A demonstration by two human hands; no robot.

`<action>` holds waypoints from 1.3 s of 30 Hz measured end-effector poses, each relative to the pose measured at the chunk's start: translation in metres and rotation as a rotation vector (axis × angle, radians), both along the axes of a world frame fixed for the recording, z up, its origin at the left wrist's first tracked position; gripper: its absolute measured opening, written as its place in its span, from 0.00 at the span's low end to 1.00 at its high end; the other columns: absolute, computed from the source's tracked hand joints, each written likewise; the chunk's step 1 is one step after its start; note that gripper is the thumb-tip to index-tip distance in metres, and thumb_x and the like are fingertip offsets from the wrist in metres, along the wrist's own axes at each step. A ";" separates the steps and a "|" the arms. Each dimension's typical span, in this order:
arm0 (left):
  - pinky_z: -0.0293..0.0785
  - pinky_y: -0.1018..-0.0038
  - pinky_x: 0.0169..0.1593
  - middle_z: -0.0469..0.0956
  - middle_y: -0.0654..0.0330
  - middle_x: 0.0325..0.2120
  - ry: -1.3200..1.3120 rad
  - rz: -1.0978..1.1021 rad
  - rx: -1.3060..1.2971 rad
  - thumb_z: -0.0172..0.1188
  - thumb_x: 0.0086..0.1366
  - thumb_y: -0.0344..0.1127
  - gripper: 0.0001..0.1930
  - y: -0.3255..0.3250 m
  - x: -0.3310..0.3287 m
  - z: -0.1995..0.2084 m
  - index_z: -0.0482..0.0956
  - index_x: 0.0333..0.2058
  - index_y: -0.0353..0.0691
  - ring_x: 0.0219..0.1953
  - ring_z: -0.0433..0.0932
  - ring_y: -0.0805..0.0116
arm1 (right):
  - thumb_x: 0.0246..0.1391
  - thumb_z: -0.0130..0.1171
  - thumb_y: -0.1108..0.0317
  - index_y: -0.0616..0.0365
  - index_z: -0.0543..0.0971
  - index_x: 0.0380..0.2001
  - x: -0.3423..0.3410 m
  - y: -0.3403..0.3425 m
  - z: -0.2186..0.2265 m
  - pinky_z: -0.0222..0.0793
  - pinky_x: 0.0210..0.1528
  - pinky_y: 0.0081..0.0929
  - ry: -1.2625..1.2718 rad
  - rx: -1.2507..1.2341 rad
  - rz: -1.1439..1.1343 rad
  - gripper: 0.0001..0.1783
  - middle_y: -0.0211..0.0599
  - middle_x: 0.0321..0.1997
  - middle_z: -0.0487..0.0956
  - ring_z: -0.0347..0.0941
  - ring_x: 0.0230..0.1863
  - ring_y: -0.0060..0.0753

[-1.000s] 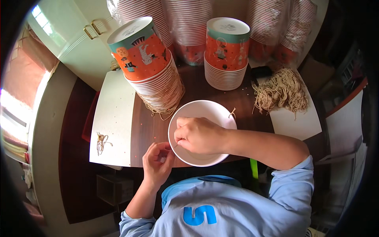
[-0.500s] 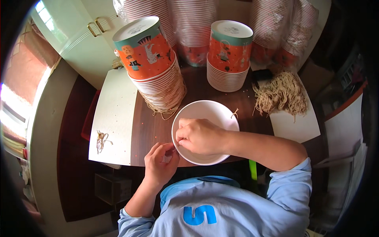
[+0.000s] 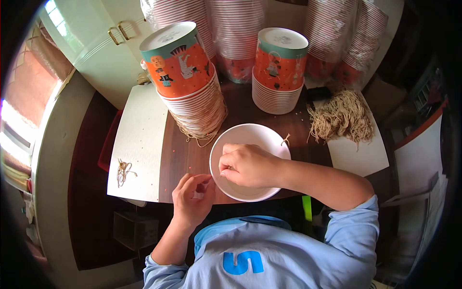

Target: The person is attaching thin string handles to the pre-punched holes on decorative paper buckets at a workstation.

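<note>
"Where's the paper tub (image 3: 262, 136)?"
"At the front edge of the table (image 3: 185, 166). The right hand (image 3: 248, 165) curls inside it; the left hand (image 3: 191, 200) rounds its fingers by the left rim. I can't tell what either pinches."
"Handling?"
"Probably light, stiff, easily dented; grip the rim."

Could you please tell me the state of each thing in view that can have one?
Front tub: upright, mouth open.
Left tub stack: nested, upside down, cord around it.
Right tub stack: nested, upside down.
Back tub stacks: nested, plastic-wrapped.
Cord bundle: loosely heaped.
Small cord: tangled.
Left hand: curled at the front tub's rim; grip unclear.
Right hand: curled over its mouth; grip unclear.
</note>
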State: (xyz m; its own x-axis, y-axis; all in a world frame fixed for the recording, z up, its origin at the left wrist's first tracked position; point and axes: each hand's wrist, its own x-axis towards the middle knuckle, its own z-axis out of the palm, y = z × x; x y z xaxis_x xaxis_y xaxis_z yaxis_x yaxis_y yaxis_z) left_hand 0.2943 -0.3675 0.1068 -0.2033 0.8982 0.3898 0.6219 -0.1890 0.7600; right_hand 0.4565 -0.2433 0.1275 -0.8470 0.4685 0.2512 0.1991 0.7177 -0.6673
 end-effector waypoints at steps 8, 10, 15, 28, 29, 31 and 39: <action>0.62 0.82 0.26 0.69 0.62 0.24 -0.285 -0.305 -0.125 0.59 0.63 0.32 0.09 0.004 -0.013 0.033 0.79 0.38 0.32 0.21 0.65 0.79 | 0.46 0.62 0.74 0.58 0.78 0.29 0.006 -0.012 0.024 0.68 0.30 0.31 0.292 0.113 0.106 0.05 0.36 0.30 0.72 0.72 0.29 0.37; 0.64 0.83 0.28 0.72 0.63 0.24 -0.324 -0.371 -0.264 0.57 0.65 0.32 0.09 0.006 -0.017 0.034 0.79 0.37 0.32 0.23 0.67 0.81 | 0.46 0.62 0.73 0.57 0.78 0.29 0.005 -0.016 0.027 0.68 0.29 0.31 0.304 0.150 0.108 0.05 0.35 0.30 0.71 0.72 0.28 0.37; 0.66 0.84 0.31 0.76 0.67 0.24 -0.579 -0.343 -0.377 0.57 0.66 0.32 0.08 0.003 -0.018 0.038 0.80 0.33 0.32 0.27 0.69 0.83 | 0.46 0.62 0.73 0.56 0.77 0.29 0.007 -0.023 0.032 0.68 0.26 0.31 0.312 0.257 0.061 0.05 0.34 0.28 0.71 0.72 0.26 0.37; 0.69 0.85 0.31 0.76 0.67 0.25 -0.595 -0.264 -0.231 0.64 0.57 0.24 0.03 0.001 -0.016 0.027 0.81 0.31 0.35 0.27 0.72 0.84 | 0.49 0.60 0.70 0.55 0.74 0.28 0.006 -0.031 0.025 0.71 0.28 0.34 0.235 0.212 0.004 0.05 0.34 0.26 0.76 0.75 0.27 0.39; 0.69 0.85 0.31 0.76 0.67 0.25 -0.595 -0.265 -0.233 0.64 0.57 0.24 0.03 0.001 -0.015 0.027 0.81 0.31 0.35 0.27 0.72 0.84 | 0.49 0.60 0.70 0.56 0.74 0.28 0.006 -0.030 0.023 0.71 0.28 0.35 0.243 0.210 0.000 0.05 0.34 0.26 0.76 0.75 0.28 0.40; 0.69 0.84 0.28 0.75 0.65 0.25 -0.235 -0.231 -0.127 0.64 0.55 0.22 0.04 0.000 -0.014 0.029 0.81 0.31 0.34 0.26 0.73 0.81 | 0.50 0.59 0.70 0.56 0.74 0.28 0.005 -0.029 0.022 0.71 0.29 0.35 0.254 0.235 0.007 0.05 0.35 0.26 0.76 0.75 0.29 0.40; 0.67 0.82 0.24 0.74 0.59 0.26 -0.029 -0.222 0.053 0.63 0.54 0.21 0.06 -0.002 -0.007 0.031 0.81 0.32 0.34 0.23 0.74 0.76 | 0.47 0.63 0.71 0.56 0.73 0.29 0.005 -0.028 0.017 0.68 0.26 0.33 0.295 0.293 0.009 0.08 0.33 0.25 0.72 0.73 0.26 0.38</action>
State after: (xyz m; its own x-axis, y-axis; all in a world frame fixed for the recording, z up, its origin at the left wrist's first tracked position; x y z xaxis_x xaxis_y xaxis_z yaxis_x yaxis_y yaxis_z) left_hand 0.2874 -0.3699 0.1382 -0.0147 0.9005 0.4346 0.5383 -0.3592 0.7624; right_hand 0.4614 -0.2708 0.1448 -0.7228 0.3335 0.6053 0.0227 0.8869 -0.4615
